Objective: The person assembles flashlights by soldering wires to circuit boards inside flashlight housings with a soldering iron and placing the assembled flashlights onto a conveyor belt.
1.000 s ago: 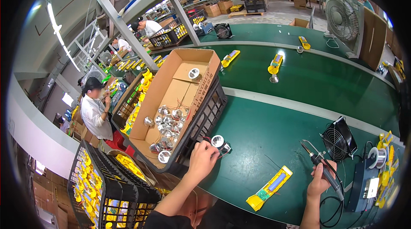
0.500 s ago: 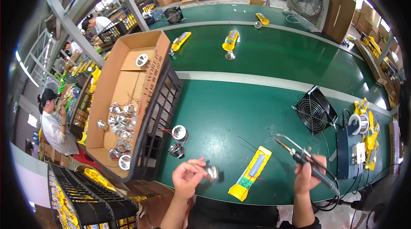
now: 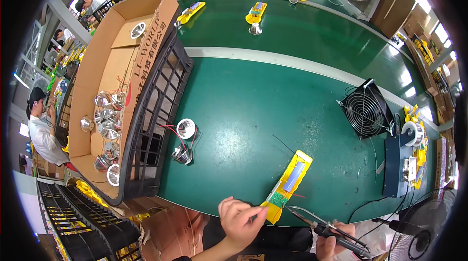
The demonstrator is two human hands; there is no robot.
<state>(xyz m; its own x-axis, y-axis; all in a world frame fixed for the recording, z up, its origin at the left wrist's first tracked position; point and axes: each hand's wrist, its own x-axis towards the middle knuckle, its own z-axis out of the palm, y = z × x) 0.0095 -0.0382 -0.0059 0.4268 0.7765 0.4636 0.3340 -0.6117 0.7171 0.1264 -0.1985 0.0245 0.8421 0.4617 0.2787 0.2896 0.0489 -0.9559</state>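
Observation:
A yellow plastic housing (image 3: 303, 157) lies slanted at the table's near edge, with a blue-purple battery cell (image 3: 294, 177) and a small green circuit board (image 3: 278, 199) inside. My left hand (image 3: 241, 223) is at the housing's lower left end, thumb and forefinger pinched together; what they hold is hidden. In my right hand (image 3: 335, 242) is a soldering iron (image 3: 325, 230) with a thin metal tube along it. The iron's tip points left, close beside the board; whether it touches cannot be seen. Farther left, two lamp reflectors (image 3: 185, 128) with red wires lie on the table.
A cardboard box (image 3: 105, 41) of reflectors rests on a black crate (image 3: 161, 90) at left. At right stand a black fan (image 3: 366, 110), a blue soldering unit (image 3: 396, 166) and a solder spool (image 3: 414, 133). Beyond, yellow housings (image 3: 256, 13) lie on a green belt (image 3: 312, 36).
My left hand has moved right to the housing's lower end. The soldering iron in my right hand has come down and left to the board. The whole view has shifted.

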